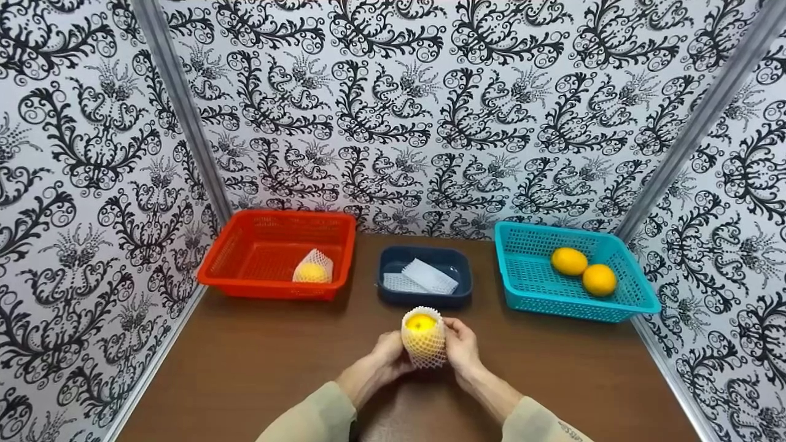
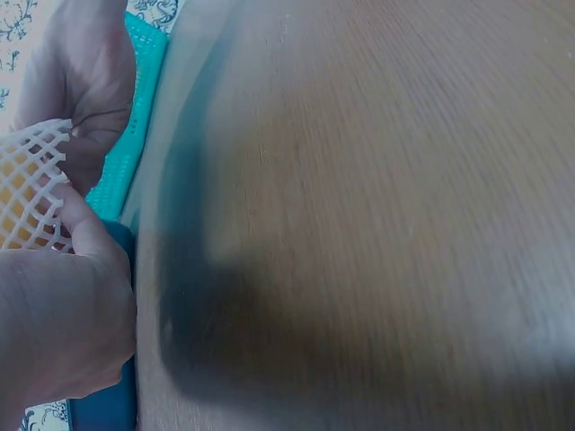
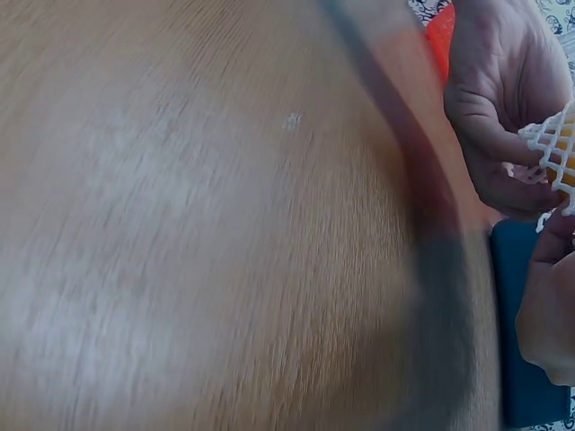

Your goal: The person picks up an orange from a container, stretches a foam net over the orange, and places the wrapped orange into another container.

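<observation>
Between both hands, above the brown table, is an orange (image 1: 421, 323) in a white foam net sleeve (image 1: 428, 351). The sleeve covers its sides, while the fruit's top shows through the open upper end. My left hand (image 1: 388, 355) grips the sleeved orange from the left; in the left wrist view its thumb or a finger presses on the mesh (image 2: 31, 189). On the other side my right hand (image 1: 462, 347) holds it, and the right wrist view shows those fingers (image 3: 550, 247) at the net's lower edge. The far fingers of both hands are partly hidden.
A dark blue tray (image 1: 425, 301) with flat white foam nets (image 1: 430, 276) stands just beyond the hands. At the left, a red basket (image 1: 270, 288) holds one netted fruit (image 1: 313, 270). A teal basket (image 1: 571, 307) at the right holds two bare oranges (image 1: 569, 261). Patterned walls enclose the table.
</observation>
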`<state>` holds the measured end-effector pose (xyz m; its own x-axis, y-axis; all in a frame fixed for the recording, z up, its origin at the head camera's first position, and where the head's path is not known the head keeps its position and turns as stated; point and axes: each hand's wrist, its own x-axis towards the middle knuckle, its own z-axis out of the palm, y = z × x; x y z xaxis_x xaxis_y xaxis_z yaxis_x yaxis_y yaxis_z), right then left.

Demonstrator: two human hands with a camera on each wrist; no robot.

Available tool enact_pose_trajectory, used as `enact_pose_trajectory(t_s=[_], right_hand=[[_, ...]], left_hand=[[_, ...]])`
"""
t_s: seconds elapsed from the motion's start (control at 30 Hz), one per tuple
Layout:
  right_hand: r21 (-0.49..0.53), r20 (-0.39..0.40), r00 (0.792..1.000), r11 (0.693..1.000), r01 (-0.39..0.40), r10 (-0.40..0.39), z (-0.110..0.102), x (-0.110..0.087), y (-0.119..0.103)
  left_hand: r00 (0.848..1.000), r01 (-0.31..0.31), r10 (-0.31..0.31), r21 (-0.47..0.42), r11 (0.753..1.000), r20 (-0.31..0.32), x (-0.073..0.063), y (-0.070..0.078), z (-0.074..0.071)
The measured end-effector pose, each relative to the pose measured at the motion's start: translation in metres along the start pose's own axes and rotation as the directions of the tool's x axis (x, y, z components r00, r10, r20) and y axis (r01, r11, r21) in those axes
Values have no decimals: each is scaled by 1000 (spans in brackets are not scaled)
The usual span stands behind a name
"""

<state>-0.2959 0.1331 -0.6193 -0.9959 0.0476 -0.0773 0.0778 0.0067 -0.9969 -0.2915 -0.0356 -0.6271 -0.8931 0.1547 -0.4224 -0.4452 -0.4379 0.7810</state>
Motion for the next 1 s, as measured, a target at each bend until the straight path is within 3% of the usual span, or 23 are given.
enact_pose_trajectory(t_s=[0.13, 0.27, 0.33, 0.4, 0.5, 0.6, 0.8, 1.0], right_hand=[[-42, -9, 1000, 999, 17, -18, -4, -1, -1], [-19, 61, 993, 995, 99, -98, -10, -1, -3], [-29, 135, 973, 981, 191, -186, -12, -2, -4], [-73, 206, 939, 953, 294, -274, -14, -3, -3], [-152, 276, 900, 909, 388, -338, -14, -6, -3], [-197, 288, 902, 901, 386, -323, -12, -7, -3], [-151, 228, 926, 928, 340, -302, -10, -9, -4], [-126, 178, 947, 949, 290, -266, -10, -10, -5]], left_hand=[[1000, -10, 10, -12, 1000, 18, -2, 2, -1], [999, -17, 18, -27, 999, 31, -4, 3, -3], [999, -14, 16, -32, 999, 32, -4, 3, -4], [999, -17, 18, -31, 999, 31, -4, 3, -4], [1000, -20, 21, -24, 1000, 22, -4, 3, -3], [1000, -26, 26, -2, 1000, 6, -5, 3, -1], [1000, -21, 21, 109, 994, -2, -11, 4, 2], [999, -15, 26, 319, 948, -30, -16, 9, -2]])
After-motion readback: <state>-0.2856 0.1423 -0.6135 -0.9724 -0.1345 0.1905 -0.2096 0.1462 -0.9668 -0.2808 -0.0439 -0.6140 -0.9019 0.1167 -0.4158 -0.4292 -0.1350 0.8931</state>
